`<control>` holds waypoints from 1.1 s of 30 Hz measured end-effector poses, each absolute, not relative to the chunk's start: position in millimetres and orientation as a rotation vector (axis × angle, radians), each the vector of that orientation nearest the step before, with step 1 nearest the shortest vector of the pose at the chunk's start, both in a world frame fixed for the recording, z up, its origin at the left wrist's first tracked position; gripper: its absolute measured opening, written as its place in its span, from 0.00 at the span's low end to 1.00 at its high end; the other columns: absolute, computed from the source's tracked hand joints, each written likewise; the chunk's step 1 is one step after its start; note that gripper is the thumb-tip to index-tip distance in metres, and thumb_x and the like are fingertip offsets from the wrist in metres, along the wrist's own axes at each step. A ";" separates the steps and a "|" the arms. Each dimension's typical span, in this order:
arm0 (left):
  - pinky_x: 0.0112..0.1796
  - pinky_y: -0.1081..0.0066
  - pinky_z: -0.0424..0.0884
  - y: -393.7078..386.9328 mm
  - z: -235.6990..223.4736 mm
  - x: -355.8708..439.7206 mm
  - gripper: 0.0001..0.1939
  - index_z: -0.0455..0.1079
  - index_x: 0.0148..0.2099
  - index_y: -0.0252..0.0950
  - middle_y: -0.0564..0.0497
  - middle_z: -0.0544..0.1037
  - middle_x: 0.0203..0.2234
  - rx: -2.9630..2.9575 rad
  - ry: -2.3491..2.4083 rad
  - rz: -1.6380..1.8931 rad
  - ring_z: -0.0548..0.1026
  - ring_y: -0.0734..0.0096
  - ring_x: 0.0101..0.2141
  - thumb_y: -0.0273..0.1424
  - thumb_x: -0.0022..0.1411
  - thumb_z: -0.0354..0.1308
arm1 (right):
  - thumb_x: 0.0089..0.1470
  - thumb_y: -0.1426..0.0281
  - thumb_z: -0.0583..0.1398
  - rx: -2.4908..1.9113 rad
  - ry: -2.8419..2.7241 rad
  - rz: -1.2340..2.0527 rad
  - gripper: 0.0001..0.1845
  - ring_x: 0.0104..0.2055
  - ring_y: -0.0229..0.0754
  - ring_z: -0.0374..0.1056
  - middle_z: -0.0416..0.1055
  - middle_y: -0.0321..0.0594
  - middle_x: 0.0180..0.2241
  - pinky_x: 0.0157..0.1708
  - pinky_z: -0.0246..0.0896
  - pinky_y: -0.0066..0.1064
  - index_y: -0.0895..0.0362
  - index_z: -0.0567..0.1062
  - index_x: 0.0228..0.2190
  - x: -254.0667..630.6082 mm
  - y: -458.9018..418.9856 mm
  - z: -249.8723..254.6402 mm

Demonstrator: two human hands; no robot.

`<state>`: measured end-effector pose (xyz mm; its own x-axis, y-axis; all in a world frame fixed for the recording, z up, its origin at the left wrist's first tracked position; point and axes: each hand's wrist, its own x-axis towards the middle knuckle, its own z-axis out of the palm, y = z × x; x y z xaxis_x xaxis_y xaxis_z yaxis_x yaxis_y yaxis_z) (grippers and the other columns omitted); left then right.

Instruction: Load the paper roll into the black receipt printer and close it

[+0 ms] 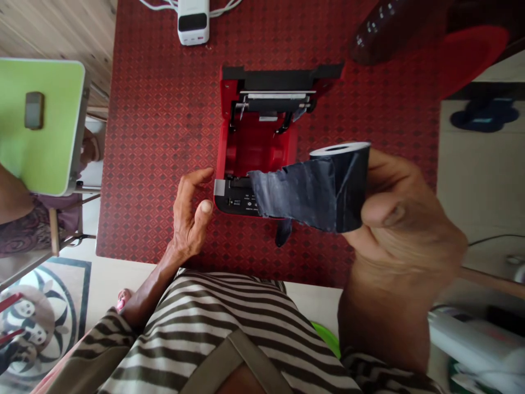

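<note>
Hands apart. Your right hand [402,230] is clamped on a roll [340,186] wrapped in black plastic, held up over the mat, white core end facing away from you, fingers and thumb around the body. A loose black flap [279,191] runs from the roll toward your left hand and passes over the near end of the printer [258,137]; a smaller tail hangs below it. Can't tell if the flap touches the printer. Your left hand [188,216] is open, fingers loosely curled, just beside the printer's near black panel; can't tell if there's contact. Printer is red, sits on a red patterned mat [143,137], lid [283,71] swung open, roll bay [262,150] showing nothing inside. The roll is not in the bay. Beyond the printer, a white adapter [192,21] sits on the mat with cables. To your left, a gray object [34,110] lies on a green tabletop [41,153], and someone in patterned cloth [24,230] sits beside it. Your striped shirt [205,339] fills the bottom of the view.
</note>
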<state>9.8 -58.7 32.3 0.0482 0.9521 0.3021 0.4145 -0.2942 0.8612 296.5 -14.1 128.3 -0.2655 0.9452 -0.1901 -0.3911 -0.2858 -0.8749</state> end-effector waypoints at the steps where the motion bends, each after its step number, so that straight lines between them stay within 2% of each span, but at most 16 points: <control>1: 0.64 0.44 0.85 -58.5 32.6 10.2 0.36 0.81 0.78 0.47 0.40 0.89 0.67 1.757 1.385 1.209 0.87 0.45 0.63 0.66 0.93 0.51 | 0.44 0.44 0.94 -0.938 -0.902 1.710 0.26 0.27 0.42 0.71 0.81 0.31 0.30 0.24 0.71 0.35 0.42 0.93 0.34 298.2 -12.8 127.1; 5: 0.65 0.39 0.85 -58.2 32.1 10.4 0.33 0.82 0.78 0.50 0.41 0.89 0.66 1.722 1.394 1.222 0.87 0.43 0.63 0.64 0.93 0.53 | 0.42 0.51 0.95 -1.012 -0.922 1.533 0.23 0.32 0.46 0.80 0.84 0.30 0.31 0.34 0.82 0.39 0.39 0.96 0.36 311.4 -8.4 120.3; 8: 0.61 0.36 0.85 -57.8 28.5 7.8 0.32 0.83 0.77 0.55 0.43 0.90 0.65 1.723 1.397 1.263 0.88 0.39 0.61 0.65 0.92 0.53 | 0.45 0.56 0.94 -1.105 -0.936 1.338 0.21 0.37 0.48 0.84 0.88 0.31 0.37 0.45 0.87 0.47 0.38 0.97 0.38 325.1 -4.4 113.3; 11: 0.61 0.35 0.86 -58.3 25.4 4.8 0.32 0.83 0.78 0.58 0.44 0.90 0.65 1.727 1.401 1.264 0.88 0.39 0.61 0.65 0.91 0.53 | 0.47 0.61 0.92 -1.130 -0.953 1.121 0.19 0.41 0.50 0.84 0.87 0.34 0.40 0.55 0.87 0.54 0.42 0.96 0.39 336.0 1.8 109.3; 13: 0.63 0.37 0.85 -59.3 25.1 3.7 0.30 0.82 0.79 0.56 0.43 0.90 0.66 1.735 1.401 1.262 0.88 0.41 0.63 0.62 0.93 0.53 | 0.46 0.61 0.92 -1.119 -0.950 1.065 0.20 0.41 0.51 0.84 0.85 0.34 0.39 0.57 0.87 0.55 0.43 0.95 0.38 338.7 4.9 110.7; 15: 0.64 0.39 0.85 -60.1 26.1 3.9 0.29 0.82 0.79 0.52 0.43 0.89 0.67 1.754 1.409 1.259 0.87 0.42 0.64 0.58 0.94 0.54 | 0.43 0.60 0.93 -1.124 -0.937 1.083 0.20 0.38 0.48 0.80 0.83 0.33 0.36 0.54 0.87 0.53 0.42 0.95 0.35 336.3 5.5 115.2; 18: 0.60 0.40 0.86 -59.3 29.8 6.1 0.28 0.82 0.79 0.52 0.43 0.90 0.65 1.797 1.405 1.307 0.88 0.43 0.60 0.58 0.94 0.55 | 0.39 0.54 0.95 -1.104 -0.928 1.175 0.23 0.30 0.44 0.71 0.80 0.31 0.32 0.42 0.86 0.49 0.39 0.96 0.34 325.9 1.6 123.1; 21: 0.57 0.38 0.86 -56.0 37.5 9.5 0.30 0.81 0.79 0.56 0.43 0.90 0.64 1.809 1.398 1.352 0.88 0.41 0.58 0.62 0.93 0.53 | 0.36 0.49 0.96 -1.046 -0.937 1.303 0.27 0.28 0.43 0.70 0.79 0.31 0.31 0.31 0.78 0.42 0.38 0.96 0.35 315.3 -2.5 126.9; 23: 0.61 0.35 0.86 -53.3 46.3 12.7 0.32 0.79 0.82 0.58 0.43 0.90 0.67 1.831 1.384 1.357 0.88 0.38 0.62 0.64 0.92 0.53 | 0.36 0.48 0.96 -0.997 -0.955 1.361 0.28 0.26 0.43 0.71 0.80 0.30 0.30 0.25 0.72 0.38 0.39 0.95 0.36 310.7 -3.4 126.6; 25: 0.67 0.31 0.83 -50.2 58.4 17.2 0.34 0.75 0.86 0.58 0.44 0.90 0.70 1.879 1.335 1.359 0.87 0.35 0.67 0.63 0.92 0.54 | 0.38 0.48 0.95 -0.966 -0.976 1.419 0.28 0.25 0.43 0.74 0.83 0.30 0.31 0.23 0.70 0.36 0.39 0.95 0.37 306.9 -3.4 125.1; 29: 0.80 0.27 0.72 -39.7 87.5 30.2 0.39 0.68 0.91 0.58 0.44 0.85 0.79 1.939 1.215 1.287 0.80 0.33 0.79 0.66 0.92 0.53 | 0.43 0.49 0.94 -0.884 -1.016 1.571 0.26 0.27 0.47 0.80 0.87 0.31 0.32 0.25 0.78 0.37 0.37 0.96 0.41 297.6 -3.3 123.4; 31: 0.81 0.26 0.71 -32.2 99.6 36.4 0.39 0.66 0.91 0.58 0.44 0.84 0.80 1.991 1.181 1.208 0.79 0.33 0.82 0.69 0.93 0.51 | 0.45 0.52 0.94 -0.854 -1.019 1.625 0.24 0.29 0.47 0.82 0.89 0.31 0.33 0.27 0.81 0.37 0.37 0.97 0.43 293.0 -3.4 124.6; 33: 0.79 0.27 0.75 -25.5 106.6 40.4 0.39 0.65 0.90 0.56 0.44 0.89 0.74 2.025 1.137 1.164 0.83 0.35 0.77 0.69 0.92 0.52 | 0.45 0.53 0.94 -0.881 -1.009 1.630 0.24 0.31 0.47 0.84 0.90 0.31 0.36 0.29 0.83 0.37 0.37 0.97 0.42 290.3 -3.2 127.1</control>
<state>40.4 -25.5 106.6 0.2721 0.8650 0.4216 0.4010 -0.5002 0.7674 290.3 -3.2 127.1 -0.2493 0.9653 -0.0777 -0.3607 -0.1670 -0.9176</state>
